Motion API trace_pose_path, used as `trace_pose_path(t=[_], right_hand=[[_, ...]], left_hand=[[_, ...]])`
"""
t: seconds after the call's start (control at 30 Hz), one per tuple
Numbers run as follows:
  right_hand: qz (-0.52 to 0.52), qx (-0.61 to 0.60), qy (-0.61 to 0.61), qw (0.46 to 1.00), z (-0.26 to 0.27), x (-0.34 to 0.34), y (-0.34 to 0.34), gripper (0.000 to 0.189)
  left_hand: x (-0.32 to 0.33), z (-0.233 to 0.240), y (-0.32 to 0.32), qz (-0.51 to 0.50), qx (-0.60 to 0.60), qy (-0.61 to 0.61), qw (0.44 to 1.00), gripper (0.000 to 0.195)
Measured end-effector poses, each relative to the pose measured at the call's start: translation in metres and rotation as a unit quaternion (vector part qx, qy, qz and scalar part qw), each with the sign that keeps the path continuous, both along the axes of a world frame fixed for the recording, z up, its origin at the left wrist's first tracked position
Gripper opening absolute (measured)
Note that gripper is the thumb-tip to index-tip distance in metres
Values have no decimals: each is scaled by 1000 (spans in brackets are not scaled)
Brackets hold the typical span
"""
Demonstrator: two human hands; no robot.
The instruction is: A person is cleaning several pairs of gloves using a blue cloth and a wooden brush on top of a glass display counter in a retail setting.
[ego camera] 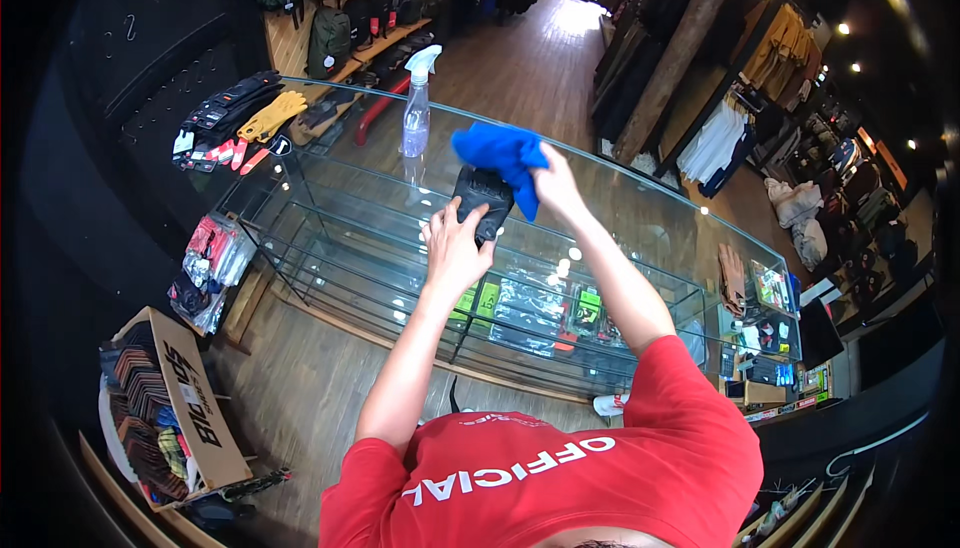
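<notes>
My left hand (pixel 459 244) presses with its fingers on a flat black item (pixel 486 199), perhaps a wallet or pouch, over the glass top of a display counter (pixel 360 161). In my right hand (pixel 556 182) is a bunched blue cloth (pixel 501 149), which covers the far end of the black item. A clear spray bottle (pixel 416 116) with a white trigger head and pale purple liquid stands upright on the glass, to the left of the cloth.
Black gloves (pixel 229 109) and a yellow glove (pixel 271 117) lie at the counter's left end. Brown gloves (pixel 732 281) lie at its right end. Packaged goods (pixel 529 311) show through the glass. A cardboard box of clothing (pixel 199 405) stands at lower left.
</notes>
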State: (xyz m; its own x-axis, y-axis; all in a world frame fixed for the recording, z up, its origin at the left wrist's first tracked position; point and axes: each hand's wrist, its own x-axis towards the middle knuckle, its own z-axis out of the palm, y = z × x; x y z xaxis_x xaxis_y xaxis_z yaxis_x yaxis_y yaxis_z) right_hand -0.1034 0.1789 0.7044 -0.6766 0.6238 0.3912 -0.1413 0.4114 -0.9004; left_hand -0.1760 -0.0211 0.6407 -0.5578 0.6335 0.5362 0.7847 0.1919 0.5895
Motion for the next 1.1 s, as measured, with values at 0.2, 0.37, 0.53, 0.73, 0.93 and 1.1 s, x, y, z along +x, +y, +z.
trace_pose_path(t=[0.2, 0.37, 0.53, 0.73, 0.93, 1.1], right_hand=[[-50, 383, 31, 922, 7, 13, -23, 39], [195, 416, -214, 862, -34, 31, -45, 64], [209, 406, -200, 867, -28, 31, -50, 71], [154, 453, -200, 855, -36, 26, -31, 62], [73, 527, -212, 820, -30, -7, 2, 44], [-88, 428, -269, 859, -30, -3, 6, 46]], left_hand=[[-7, 7, -15, -61, -82, 48, 994, 54], [2, -21, -4, -24, 11, 19, 999, 60], [9, -17, -10, 47, 38, 87, 994, 62], [7, -8, -22, 81, -27, 72, 994, 44], [-12, 14, -20, 66, -115, 20, 991, 37], [-20, 28, -4, 54, -158, -65, 984, 62]])
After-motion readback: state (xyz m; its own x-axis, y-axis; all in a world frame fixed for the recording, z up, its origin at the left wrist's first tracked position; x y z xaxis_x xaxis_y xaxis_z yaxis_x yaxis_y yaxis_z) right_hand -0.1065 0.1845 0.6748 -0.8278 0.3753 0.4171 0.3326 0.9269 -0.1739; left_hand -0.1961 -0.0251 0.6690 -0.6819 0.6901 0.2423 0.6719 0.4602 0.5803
